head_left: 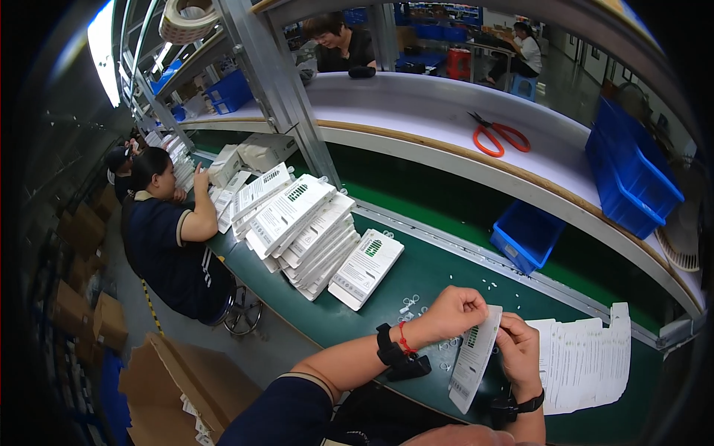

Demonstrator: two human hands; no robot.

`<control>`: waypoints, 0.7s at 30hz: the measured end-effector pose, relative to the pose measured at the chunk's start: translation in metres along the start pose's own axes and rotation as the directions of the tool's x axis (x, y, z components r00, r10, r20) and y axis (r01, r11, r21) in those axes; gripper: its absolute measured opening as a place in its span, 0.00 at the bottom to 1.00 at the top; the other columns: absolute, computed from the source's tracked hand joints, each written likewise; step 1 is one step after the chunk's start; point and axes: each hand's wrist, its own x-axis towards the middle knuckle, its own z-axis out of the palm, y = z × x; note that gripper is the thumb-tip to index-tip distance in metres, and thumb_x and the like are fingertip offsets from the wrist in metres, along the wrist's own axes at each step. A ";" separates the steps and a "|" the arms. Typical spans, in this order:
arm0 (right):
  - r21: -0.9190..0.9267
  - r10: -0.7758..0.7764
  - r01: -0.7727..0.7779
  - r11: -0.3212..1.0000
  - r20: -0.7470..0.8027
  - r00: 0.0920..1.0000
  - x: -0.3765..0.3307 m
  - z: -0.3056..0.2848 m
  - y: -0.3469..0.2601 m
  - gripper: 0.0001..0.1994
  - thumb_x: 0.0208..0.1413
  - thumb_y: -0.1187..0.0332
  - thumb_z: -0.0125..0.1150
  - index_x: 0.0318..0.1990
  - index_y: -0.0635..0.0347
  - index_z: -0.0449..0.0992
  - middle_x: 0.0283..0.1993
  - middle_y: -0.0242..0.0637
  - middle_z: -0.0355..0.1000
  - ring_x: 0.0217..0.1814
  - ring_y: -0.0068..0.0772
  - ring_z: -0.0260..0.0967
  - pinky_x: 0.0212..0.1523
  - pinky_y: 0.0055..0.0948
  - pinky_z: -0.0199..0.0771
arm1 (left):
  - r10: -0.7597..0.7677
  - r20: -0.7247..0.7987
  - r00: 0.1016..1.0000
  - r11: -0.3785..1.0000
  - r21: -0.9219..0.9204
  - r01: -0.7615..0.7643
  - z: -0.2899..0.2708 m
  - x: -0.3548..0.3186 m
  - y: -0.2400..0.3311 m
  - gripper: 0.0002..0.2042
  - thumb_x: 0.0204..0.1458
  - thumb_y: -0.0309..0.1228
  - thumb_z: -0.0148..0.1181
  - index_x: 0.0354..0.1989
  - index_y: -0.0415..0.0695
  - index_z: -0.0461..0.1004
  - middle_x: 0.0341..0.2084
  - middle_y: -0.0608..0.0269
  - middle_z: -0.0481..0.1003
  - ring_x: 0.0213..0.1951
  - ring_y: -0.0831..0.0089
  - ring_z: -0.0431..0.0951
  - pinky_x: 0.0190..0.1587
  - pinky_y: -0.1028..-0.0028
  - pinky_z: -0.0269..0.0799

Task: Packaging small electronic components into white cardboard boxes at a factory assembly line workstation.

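Both my hands hold a flat white carton blank (474,359) with a green patch and dark print, tilted on edge above the green bench (416,275). My left hand (454,312) pinches its upper left edge. My right hand (518,348) grips the right edge. A pile of unfolded white blanks (587,364) lies just right of my right hand. Small clear plastic hang tabs (410,303) are scattered on the bench beside my left hand.
A leaning stack of finished white boxes (305,227) lies further left on the bench. A seated person (167,238) works beside it. Orange scissors (500,137) and a blue bin (632,175) rest on the upper shelf; another blue bin (526,236) sits below. Cardboard cartons (178,386) stand on the floor.
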 end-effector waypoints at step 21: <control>0.195 0.088 -0.046 0.980 -0.213 0.973 0.001 -0.002 -0.006 0.17 0.46 0.85 0.60 0.35 0.57 0.59 0.32 0.33 0.68 0.34 0.18 0.67 0.37 0.15 0.68 | 0.217 0.202 0.955 0.938 0.227 -0.261 0.011 -0.004 0.004 0.25 0.45 0.30 0.70 0.51 0.41 0.67 0.32 0.69 0.71 0.30 0.87 0.67 0.29 0.86 0.63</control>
